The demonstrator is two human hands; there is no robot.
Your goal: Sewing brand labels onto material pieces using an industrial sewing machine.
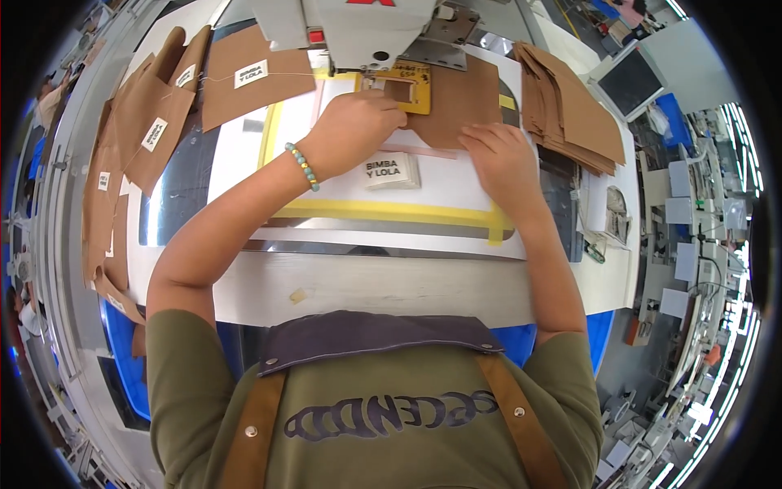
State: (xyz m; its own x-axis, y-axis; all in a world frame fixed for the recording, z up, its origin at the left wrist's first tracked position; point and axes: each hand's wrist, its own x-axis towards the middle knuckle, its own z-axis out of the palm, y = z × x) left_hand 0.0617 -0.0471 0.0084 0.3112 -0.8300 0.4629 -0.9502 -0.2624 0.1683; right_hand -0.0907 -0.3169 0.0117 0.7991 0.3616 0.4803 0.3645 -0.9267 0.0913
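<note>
My left hand (pixel 358 129) reaches under the head of a sewing machine (pixel 358 33), its fingers bent together at the left side of a yellow frame (pixel 422 90). Whatever those fingertips pinch, if anything, is hidden. A brown fabric panel (pixel 460 98) lies partly under the frame. On the panel's lower right edge rest the fingers of my right hand (pixel 501 159), stretched out and holding nothing. Just below the left hand, a small stack of white labels (pixel 391 170) with dark lettering sits on the white work surface.
Brown panels with sewn white labels (pixel 155 134) hang over the left side, thread trailing between them. Another labelled panel (pixel 244 77) lies flat nearby. A pile of plain brown panels (pixel 566 106) sits at the right, near a dark screen (pixel 630 85). Yellow tape (pixel 383 210) borders the work surface.
</note>
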